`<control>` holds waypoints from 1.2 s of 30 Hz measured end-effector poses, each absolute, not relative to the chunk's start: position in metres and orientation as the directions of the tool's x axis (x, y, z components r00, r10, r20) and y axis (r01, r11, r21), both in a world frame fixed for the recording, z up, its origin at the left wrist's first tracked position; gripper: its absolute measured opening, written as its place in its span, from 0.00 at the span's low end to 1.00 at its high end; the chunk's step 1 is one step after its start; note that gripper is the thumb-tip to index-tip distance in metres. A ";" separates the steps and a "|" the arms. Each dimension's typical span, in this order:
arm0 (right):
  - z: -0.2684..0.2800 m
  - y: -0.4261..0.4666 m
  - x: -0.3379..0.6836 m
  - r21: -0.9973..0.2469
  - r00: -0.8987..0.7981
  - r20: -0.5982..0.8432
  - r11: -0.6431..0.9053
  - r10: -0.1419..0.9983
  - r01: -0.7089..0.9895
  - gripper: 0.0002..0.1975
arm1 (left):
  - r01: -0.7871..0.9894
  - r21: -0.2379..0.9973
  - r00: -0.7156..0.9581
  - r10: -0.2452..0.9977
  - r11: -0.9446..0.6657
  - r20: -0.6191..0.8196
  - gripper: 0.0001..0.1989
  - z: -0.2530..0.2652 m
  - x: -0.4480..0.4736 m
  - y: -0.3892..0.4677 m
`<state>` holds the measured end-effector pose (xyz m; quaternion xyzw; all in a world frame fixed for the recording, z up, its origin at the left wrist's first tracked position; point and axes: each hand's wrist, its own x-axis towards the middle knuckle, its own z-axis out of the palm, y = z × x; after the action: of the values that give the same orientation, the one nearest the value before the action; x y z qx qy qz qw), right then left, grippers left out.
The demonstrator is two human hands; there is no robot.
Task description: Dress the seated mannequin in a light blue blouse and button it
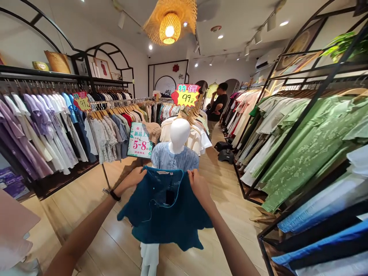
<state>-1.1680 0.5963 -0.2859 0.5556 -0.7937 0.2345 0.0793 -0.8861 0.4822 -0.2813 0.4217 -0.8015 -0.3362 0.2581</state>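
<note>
A dark teal blouse [169, 226] hangs spread out between my two hands in front of me. My left hand [135, 178] is closed on one shoulder beside the neckline. On the other shoulder, my right hand [198, 184] pinches the cloth. Its neck opening faces me, with a label at the back and a dark tag inside. Directly behind the blouse stands a white mannequin [180, 134] dressed in a blue-grey top [174, 156]. The blouse hides the mannequin's middle; white lower parts show beneath.
Clothes racks line both sides, with purple and white garments [43, 119] left and green dresses [316, 142] right. A sale sign [140, 140] and a rack of cream tops [198, 134] stand behind the mannequin. Farther back, a person [220, 103] stands near black footwear [225, 153] on the floor.
</note>
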 end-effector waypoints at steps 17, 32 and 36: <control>-0.262 0.600 -1.199 -0.740 0.107 0.116 -0.158 -0.987 -0.654 0.19 | -0.474 0.554 -0.628 -0.703 0.685 0.332 0.18 -0.285 -0.857 0.451; -0.309 0.545 -1.177 -0.761 -0.281 0.185 0.044 -0.942 -0.648 0.19 | -0.636 0.541 -0.450 -0.834 0.551 0.320 0.20 -0.306 -0.926 0.438; -0.282 0.566 -1.194 -0.869 -0.086 0.084 -0.031 -0.993 -0.494 0.23 | -0.602 0.531 -0.461 -0.803 0.596 0.378 0.21 -0.293 -0.909 0.435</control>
<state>-1.1943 0.5655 -0.2818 0.5984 -0.6210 0.3966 -0.3147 -0.9091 0.4353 -0.2932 0.4187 -0.8389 -0.1632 0.3070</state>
